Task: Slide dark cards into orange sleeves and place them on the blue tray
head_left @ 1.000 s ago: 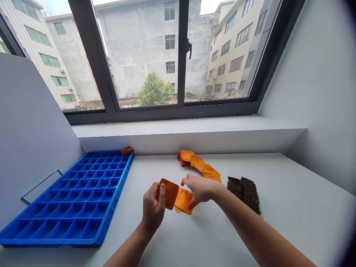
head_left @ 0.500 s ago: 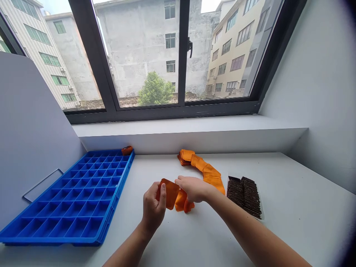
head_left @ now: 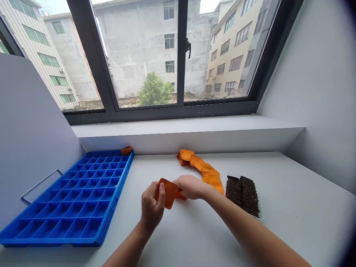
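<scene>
My left hand [head_left: 151,207] is closed round a flat orange square pouch [head_left: 168,192], held upright above the white table [head_left: 194,237]. My right hand [head_left: 191,186] is curled shut against the pouch's right edge, with a bit of orange showing under its fingers. Just behind my right hand a fanned row of orange pouches [head_left: 201,167] runs back toward the wall. A stack of dark brown squares [head_left: 243,194] lies to the right of my right wrist.
A blue compartment tray [head_left: 75,196] lies on the left, with a small orange piece [head_left: 126,150] in its far right corner. A grey panel [head_left: 27,137] with a wire handle stands at the left. A window ledge [head_left: 189,128] runs behind the table.
My right hand has drawn left to the held pouch, gathering up the second orange pouch that lay flat on the table a second ago. The left hand has hardly moved.
</scene>
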{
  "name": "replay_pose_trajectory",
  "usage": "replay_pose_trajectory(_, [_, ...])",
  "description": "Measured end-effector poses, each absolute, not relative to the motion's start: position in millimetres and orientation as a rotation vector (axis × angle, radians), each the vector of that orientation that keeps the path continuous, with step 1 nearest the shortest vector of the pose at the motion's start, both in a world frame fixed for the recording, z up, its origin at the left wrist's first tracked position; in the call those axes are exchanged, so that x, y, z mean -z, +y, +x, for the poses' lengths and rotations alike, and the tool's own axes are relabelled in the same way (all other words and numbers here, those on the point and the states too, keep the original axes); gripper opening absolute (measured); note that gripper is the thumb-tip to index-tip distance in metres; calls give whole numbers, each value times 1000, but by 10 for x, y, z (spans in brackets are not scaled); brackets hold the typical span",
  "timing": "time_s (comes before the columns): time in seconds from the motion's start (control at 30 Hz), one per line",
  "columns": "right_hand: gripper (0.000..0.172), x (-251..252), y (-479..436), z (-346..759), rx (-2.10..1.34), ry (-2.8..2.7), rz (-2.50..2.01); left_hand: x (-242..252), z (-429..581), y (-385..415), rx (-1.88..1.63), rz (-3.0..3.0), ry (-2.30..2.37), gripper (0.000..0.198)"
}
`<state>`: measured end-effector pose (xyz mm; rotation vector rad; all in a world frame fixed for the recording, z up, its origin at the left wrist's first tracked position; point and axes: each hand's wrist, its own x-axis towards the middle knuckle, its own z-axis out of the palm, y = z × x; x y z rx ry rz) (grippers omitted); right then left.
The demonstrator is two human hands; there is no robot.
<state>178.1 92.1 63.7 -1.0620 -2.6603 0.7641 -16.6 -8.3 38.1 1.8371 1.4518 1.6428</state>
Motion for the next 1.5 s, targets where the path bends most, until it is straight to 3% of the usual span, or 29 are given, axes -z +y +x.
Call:
replay_pose_trajectory(0.4, [22, -253, 897, 1541, -727, -2322, -912, -484, -248, -72, -1783, 1712, 1535, 37])
replay_pose_trajectory(0.67, [50, -130, 976, 1577, -630, -2151, -1029, -482, -259, -53, -1799, 1652, 1562, 37])
replay_pose_trajectory(0.83, [56, -142, 1000, 1580, -507, -1997, -1124, -458, -268, -18, -1811, 1634, 1572, 37])
replay_pose_trajectory(1.5, [46, -71, 1067, 1624, -554, -1939, -915, -428, -320, 41, -1825, 1443, 1644, 41])
